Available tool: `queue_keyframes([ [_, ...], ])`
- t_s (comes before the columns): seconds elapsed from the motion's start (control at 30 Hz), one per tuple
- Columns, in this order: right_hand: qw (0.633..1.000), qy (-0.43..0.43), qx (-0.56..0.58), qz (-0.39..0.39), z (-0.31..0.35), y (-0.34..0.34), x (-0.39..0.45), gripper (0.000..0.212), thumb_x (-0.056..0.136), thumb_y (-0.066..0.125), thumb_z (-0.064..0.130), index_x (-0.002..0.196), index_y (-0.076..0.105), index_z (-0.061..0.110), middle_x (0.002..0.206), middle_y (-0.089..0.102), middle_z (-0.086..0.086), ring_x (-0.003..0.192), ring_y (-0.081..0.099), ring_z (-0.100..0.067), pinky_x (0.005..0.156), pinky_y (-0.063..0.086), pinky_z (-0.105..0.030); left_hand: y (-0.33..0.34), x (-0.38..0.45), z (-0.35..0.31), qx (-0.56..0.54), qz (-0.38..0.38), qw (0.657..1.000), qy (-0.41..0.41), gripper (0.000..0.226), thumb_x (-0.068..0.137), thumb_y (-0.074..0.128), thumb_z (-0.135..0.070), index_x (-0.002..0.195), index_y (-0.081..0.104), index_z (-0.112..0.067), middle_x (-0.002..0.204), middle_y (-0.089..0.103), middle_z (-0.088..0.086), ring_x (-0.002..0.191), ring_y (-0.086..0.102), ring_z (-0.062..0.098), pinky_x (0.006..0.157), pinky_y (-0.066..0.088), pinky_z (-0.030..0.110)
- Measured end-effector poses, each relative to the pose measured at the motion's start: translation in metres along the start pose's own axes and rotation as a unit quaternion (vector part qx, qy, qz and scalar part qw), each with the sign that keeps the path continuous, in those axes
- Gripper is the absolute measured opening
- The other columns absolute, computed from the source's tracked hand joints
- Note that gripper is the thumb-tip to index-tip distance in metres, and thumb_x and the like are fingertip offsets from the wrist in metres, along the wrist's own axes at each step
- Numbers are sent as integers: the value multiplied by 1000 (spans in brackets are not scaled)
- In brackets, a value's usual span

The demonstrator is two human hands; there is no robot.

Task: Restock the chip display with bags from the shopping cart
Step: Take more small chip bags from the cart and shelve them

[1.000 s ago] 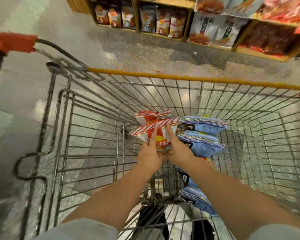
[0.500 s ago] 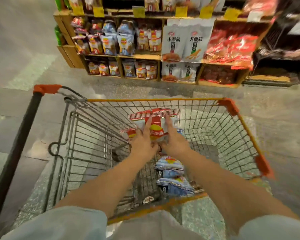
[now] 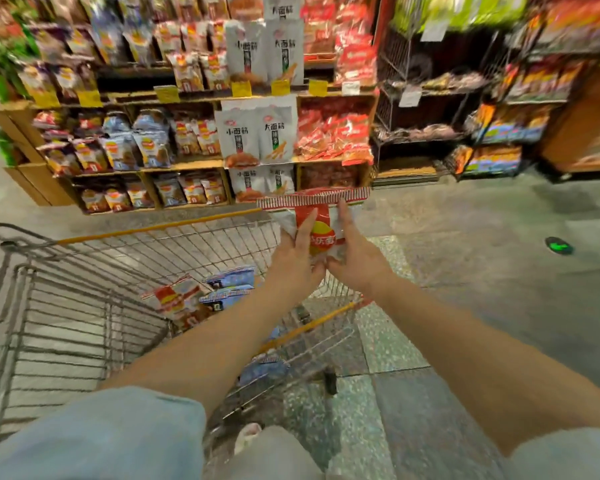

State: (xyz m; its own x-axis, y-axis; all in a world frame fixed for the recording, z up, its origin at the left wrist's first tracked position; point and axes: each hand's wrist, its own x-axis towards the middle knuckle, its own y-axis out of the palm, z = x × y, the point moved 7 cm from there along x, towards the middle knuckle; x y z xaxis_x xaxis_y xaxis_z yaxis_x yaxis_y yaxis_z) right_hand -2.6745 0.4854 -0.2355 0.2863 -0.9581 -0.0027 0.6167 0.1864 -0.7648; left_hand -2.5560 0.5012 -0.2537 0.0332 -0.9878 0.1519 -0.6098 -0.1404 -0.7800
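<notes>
I hold a red and white chip bag [image 3: 321, 223] upright in both hands, above the far right corner of the wire shopping cart [image 3: 84, 306]. My left hand [image 3: 297, 261] grips its left side and my right hand [image 3: 355, 254] grips its right side. Inside the cart lie another red chip bag [image 3: 177, 299] and two blue chip bags [image 3: 229, 287]. The chip display [image 3: 129, 147] is a wooden shelf unit ahead on the left, filled with rows of small chip bags.
White noodle-snack bags [image 3: 257, 136] and red packets [image 3: 336, 140] fill the shelves straight ahead. A wire rack [image 3: 420, 109] and more snack shelves [image 3: 513, 133] stand to the right. Grey floor with a green arrow mark [image 3: 559, 245] lies on the right.
Both hands have lifted the red chip bag out of the cart and carried it up and to the right. The view has risen toward the shelves.
</notes>
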Motion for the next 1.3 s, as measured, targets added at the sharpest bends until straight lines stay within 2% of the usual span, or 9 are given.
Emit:
queue_keyframes([
  [0.13, 999, 6, 8, -36, -34, -32, -7, 98, 88, 60, 28, 146, -18, 40, 126, 61, -2, 99, 64, -27, 75, 48, -32, 23, 18, -40, 7, 20, 999, 37, 82, 91, 57, -26, 152, 1, -34, 145, 23, 26, 110, 52, 38, 87, 48, 40],
  [0.33, 998, 26, 12, -53, -79, -61, 16, 102, 87, 62, 26, 141, -22, 46, 135, 55, 1, 106, 62, -27, 86, 51, -38, 61, 58, -67, 3, 61, 996, 62, 85, 90, 57, -30, 150, -2, -41, 149, 18, 25, 108, 56, 41, 90, 49, 48],
  [0.5, 997, 44, 9, -66, -114, -89, 70, 103, 86, 63, 26, 142, -21, 46, 132, 57, -1, 106, 62, -26, 87, 50, -38, 86, 122, -86, -8, 66, 994, 83, 83, 91, 57, -29, 151, 1, -39, 143, 27, 26, 114, 50, 37, 90, 44, 42],
  [0.7, 995, 57, 14, -80, -151, -128, 150, 102, 86, 64, 24, 145, -17, 43, 121, 62, 1, 100, 63, -21, 82, 51, -34, 117, 219, -101, -34, 76, 991, 103, 86, 89, 58, -27, 150, -2, -41, 144, 30, 23, 115, 49, 37, 91, 47, 46],
  [0.9, 996, 51, 36, -58, -180, -139, 235, 104, 84, 67, 26, 146, -15, 45, 136, 50, 3, 110, 59, -19, 89, 51, -40, 133, 300, -94, -29, 78, 994, 74, 83, 91, 57, -26, 150, 1, -40, 138, 30, 26, 111, 50, 41, 88, 45, 42],
  [1.0, 998, 51, 23, -35, -197, -137, 280, 103, 84, 64, 33, 141, -20, 53, 129, 56, 1, 102, 62, -23, 83, 53, -45, 146, 340, -86, -37, 70, 996, 35, 83, 92, 57, -24, 149, 1, -43, 133, 33, 23, 107, 52, 40, 87, 48, 44],
  [1.13, 998, 19, 51, 7, -218, -145, 354, 101, 85, 64, 24, 145, -14, 46, 130, 55, 0, 102, 61, -19, 84, 54, -40, 164, 403, -75, -52, 43, 998, -6, 85, 90, 58, -24, 148, 0, -45, 133, 33, 20, 107, 53, 39, 89, 49, 48],
  [1.23, 999, -15, 12, 40, -228, -156, 408, 100, 86, 63, 27, 147, -15, 42, 118, 61, 3, 93, 62, -18, 78, 52, -35, 171, 447, -72, -54, 11, 998, -41, 87, 90, 59, -22, 149, 0, -44, 124, 37, 18, 104, 54, 38, 88, 49, 47],
  [1.3, 998, -27, 17, 62, -230, -164, 441, 99, 86, 62, 28, 147, -14, 43, 121, 55, 6, 96, 60, -18, 81, 51, -34, 169, 476, -70, -49, -10, 996, -70, 87, 90, 60, -24, 149, -1, -44, 123, 37, 17, 103, 54, 37, 86, 48, 43],
])
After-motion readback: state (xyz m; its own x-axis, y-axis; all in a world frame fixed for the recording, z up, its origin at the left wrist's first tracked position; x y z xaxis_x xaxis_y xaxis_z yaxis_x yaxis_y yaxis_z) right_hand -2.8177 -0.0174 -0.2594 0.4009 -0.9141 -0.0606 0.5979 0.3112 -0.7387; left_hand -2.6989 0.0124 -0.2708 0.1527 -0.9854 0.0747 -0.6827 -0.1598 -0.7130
